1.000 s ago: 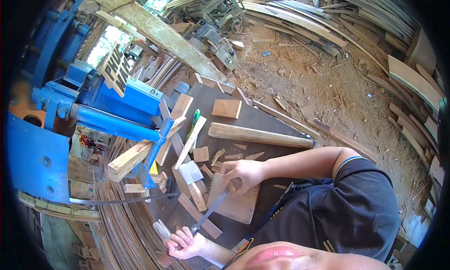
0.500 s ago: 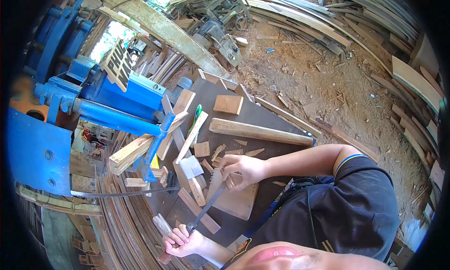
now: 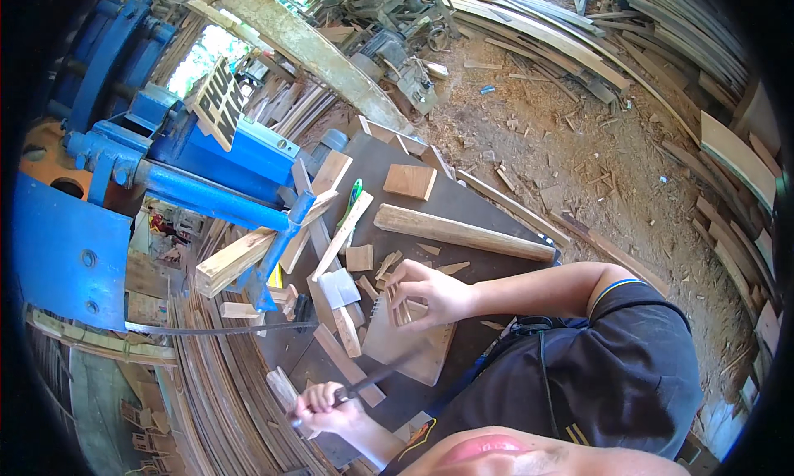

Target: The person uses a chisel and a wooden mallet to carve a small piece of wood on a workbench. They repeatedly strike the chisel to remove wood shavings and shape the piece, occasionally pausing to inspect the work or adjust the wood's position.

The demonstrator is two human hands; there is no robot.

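Above the worktop (image 3: 376, 170), the two hands are apart from each other. The right hand (image 3: 430, 296) pinches a small wooden piece (image 3: 403, 314) between thumb and fingers; the left hand (image 3: 325, 407) is wrapped around the handle of a narrow-bladed tool (image 3: 361, 385). Its blurred blade slants from the left hand toward the space below the right one; whether it touches anything cannot be told. Beneath the right hand lies a pale flat board (image 3: 426, 368), and a brown strip (image 3: 335, 349) lies just beyond the left. To the right hand's left is a grey squarish piece (image 3: 338, 288). Beyond that hand lie wood splinters (image 3: 389, 263), a long thick bar (image 3: 463, 232) and, farther off, a brown block (image 3: 409, 181). A blue machine (image 3: 207, 191) stands well to the left.
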